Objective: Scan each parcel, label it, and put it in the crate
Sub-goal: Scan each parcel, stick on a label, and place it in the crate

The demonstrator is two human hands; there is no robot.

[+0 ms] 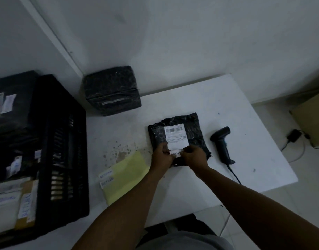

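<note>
With my left hand (161, 156) and right hand (195, 156) both pinching a small label (175, 153) over the parcel (175, 139) beneath them, labelling is under way, and the crate (61, 141) to my left awaits it.

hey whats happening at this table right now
A person is labelling a black parcel on the white table. Both the left hand and right hand pinch a small white sticker over its near edge. The scanner lies to the right, untouched. The black crate on the left already holds parcels.
</note>
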